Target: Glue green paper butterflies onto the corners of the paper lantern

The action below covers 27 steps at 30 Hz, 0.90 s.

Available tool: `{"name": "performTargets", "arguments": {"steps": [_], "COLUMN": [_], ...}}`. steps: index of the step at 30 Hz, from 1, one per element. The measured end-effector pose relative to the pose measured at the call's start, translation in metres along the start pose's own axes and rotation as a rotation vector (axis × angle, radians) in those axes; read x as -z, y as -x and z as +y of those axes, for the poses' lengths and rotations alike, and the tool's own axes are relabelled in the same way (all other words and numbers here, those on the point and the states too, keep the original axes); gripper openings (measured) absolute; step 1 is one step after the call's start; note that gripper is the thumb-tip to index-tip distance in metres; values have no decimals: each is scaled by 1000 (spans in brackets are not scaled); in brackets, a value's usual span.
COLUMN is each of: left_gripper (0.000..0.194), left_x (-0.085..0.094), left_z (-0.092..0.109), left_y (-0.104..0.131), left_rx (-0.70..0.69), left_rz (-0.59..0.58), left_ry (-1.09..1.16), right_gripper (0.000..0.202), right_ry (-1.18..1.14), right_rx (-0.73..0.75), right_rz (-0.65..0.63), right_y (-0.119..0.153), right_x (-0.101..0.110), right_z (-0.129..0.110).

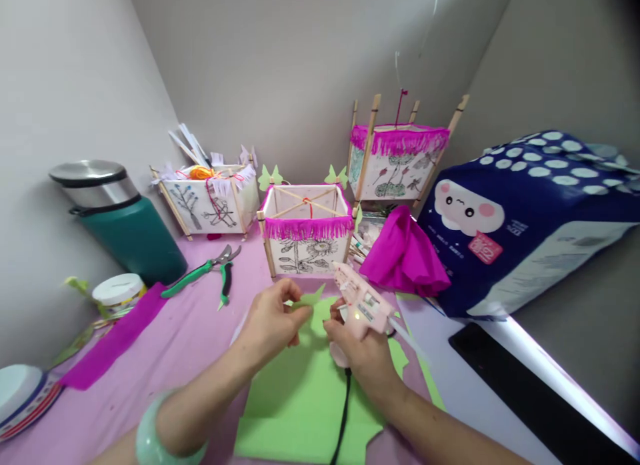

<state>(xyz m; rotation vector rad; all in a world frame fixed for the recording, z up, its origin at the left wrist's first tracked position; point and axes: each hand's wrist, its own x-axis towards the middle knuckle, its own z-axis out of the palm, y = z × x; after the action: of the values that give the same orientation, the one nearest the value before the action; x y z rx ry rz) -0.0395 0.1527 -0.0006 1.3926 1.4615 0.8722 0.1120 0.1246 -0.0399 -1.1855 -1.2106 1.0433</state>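
My left hand (274, 316) pinches a small light-green paper cutout (311, 298) between thumb and fingers. A pale pink glue gun (364, 303) is gripped in my right hand (367, 358), its nozzle pointing up and to the left, with a black cord hanging from the handle. Both hands are over light-green paper (295, 391) on the pink tablecloth. Just beyond them stands a lantern (314, 251) with flower drawings, magenta fringe and crossed sticks across its open top. Green paper butterflies (271, 178) sit on its back corners.
At the left are a teal bottle (133, 231), green-handled pruners (200, 271), a white jar (119, 293) and a magenta strip (115, 345). Two more lanterns (205, 205) (400, 165) stand behind. Magenta crepe paper (403, 258), a dark blue package (500, 231) and a black object (525, 385) lie right.
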Motion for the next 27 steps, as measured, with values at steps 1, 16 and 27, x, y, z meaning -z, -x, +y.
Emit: {"name": "performTargets", "arguments": {"steps": [1,16,27], "left_gripper": [21,23,14], "left_x": [-2,6,29], "left_z": [0,-26,-4], "left_y": [-1,-14,-6], "left_rx": [11,131,-593], "left_rz": [-18,-394,6], "left_ry": [31,216,-112], "right_gripper": [27,21,27], "right_ry": [-4,-39,11], "right_rx": [-20,-165,-92], "right_rz": [31,10,-253], "right_y": [-2,-10,1], "right_x": [0,1,14], "right_z": [0,-6,3]}}
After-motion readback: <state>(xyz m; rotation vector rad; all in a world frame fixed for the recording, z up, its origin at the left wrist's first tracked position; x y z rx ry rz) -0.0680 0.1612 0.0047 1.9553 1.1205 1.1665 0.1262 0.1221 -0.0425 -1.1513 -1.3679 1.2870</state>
